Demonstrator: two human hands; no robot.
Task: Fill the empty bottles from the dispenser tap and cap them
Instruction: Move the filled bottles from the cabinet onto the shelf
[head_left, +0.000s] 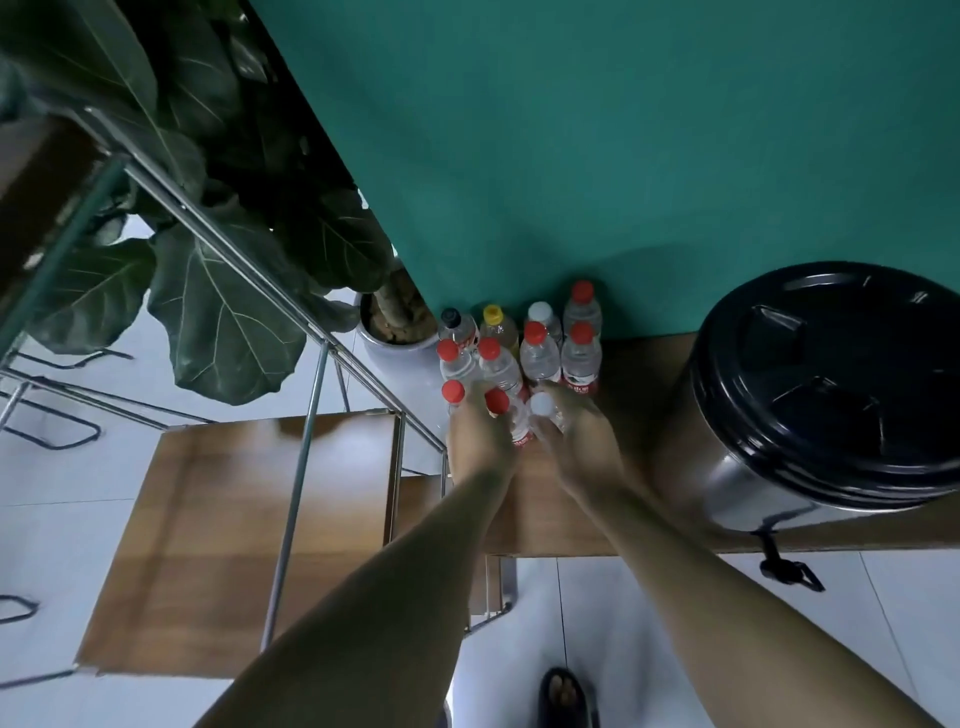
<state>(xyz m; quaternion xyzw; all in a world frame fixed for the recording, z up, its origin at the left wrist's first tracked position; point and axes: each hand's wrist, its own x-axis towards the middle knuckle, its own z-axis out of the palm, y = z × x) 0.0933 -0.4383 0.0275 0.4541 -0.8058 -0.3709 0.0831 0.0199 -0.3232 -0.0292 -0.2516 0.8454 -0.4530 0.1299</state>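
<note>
Both hands (530, 431) gripped front-row bottles (519, 364) on the table (639, 395), apparently selecting one; next, carry it to the dispenser tap (784, 564).

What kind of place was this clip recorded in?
Probably an indoor office or lobby corner, though I can't be sure: a wooden table against a green wall, a potted plant on white floor tiles, and a steel drinks dispenser beside capped bottles.
</note>
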